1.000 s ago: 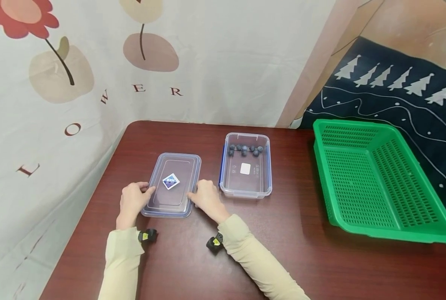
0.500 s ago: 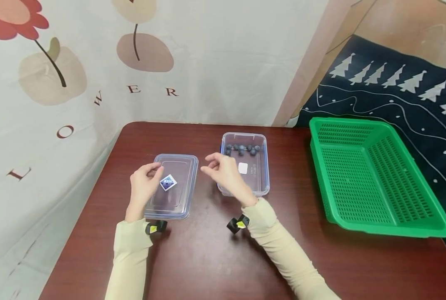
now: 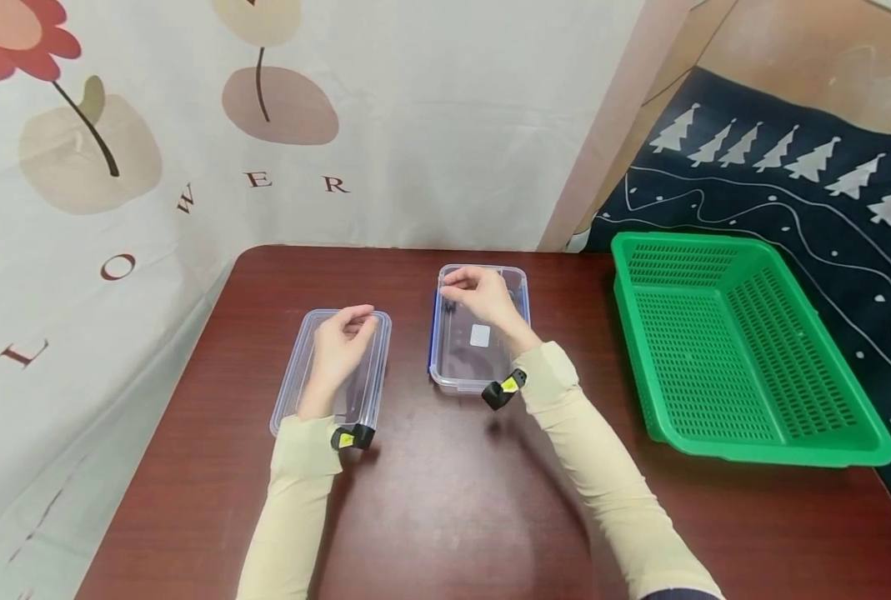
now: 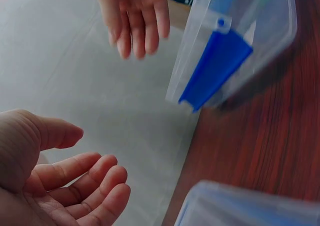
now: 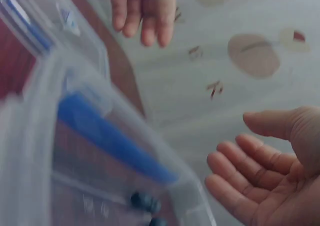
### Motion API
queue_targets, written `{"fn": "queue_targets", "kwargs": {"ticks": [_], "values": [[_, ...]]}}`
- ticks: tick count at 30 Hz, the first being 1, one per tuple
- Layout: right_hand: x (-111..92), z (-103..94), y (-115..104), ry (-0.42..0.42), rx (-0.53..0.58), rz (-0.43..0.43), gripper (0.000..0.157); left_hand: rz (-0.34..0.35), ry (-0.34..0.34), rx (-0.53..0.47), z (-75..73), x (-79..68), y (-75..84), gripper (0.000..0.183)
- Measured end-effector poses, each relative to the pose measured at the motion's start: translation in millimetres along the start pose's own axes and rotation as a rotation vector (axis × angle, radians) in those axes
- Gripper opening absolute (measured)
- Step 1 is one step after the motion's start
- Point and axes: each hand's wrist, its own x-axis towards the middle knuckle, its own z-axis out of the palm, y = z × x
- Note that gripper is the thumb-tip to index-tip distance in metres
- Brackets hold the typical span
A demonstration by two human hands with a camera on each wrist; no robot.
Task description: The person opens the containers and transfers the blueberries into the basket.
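Observation:
My left hand (image 3: 337,354) hovers over a clear container with its lid (image 3: 367,375) on, and holds nothing; its relaxed, spread fingers show in the left wrist view. Above the far part of an uncovered clear container (image 3: 460,358) is my right hand (image 3: 486,298), also with loosely bent fingers and nothing in them. Several blueberries (image 5: 144,202) lie in that container, mostly hidden under the right hand in the head view. A blue side clip (image 4: 215,68) hangs on the container's left wall.
A large green plastic basket (image 3: 745,367) stands on the right of the dark red wooden table (image 3: 430,492). A printed cloth (image 3: 445,125) hangs along the back and left edges. Dark fabric with white trees (image 3: 760,187) lies behind the basket.
Both hands have let go of the lidded container and risen. The left moved forward and right over its lid; the right moved forward and right over the uncovered container.

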Motion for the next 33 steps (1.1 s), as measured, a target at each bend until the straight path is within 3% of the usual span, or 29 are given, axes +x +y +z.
{"fn": "queue_targets", "kwargs": {"ticks": [5,13,18,22,26,33], "values": [[16.3,-3.3,12.0,-0.019,0.102,0.076,0.018,-0.022,-0.045,-0.043,18.8,3.9,7.3,0.025],[37.1,-0.8,30.6,-0.069,0.100,0.159,0.018,-0.071,-0.111,-0.112,47.0,8.4,16.3,0.027],[44.8,3.8,40.5,-0.097,0.030,0.210,0.019,-0.133,-0.135,-0.133,62.3,9.1,17.6,0.031],[47.6,7.4,45.0,-0.095,-0.078,0.194,0.018,-0.151,-0.149,-0.155,70.9,8.2,20.1,0.032],[49.8,10.4,47.7,-0.093,-0.182,0.163,0.015,-0.150,-0.157,-0.188,76.7,7.2,21.1,0.033],[51.5,11.3,51.1,-0.130,-0.253,0.176,0.013,-0.115,-0.162,-0.217,82.2,5.4,19.2,0.035]]}}
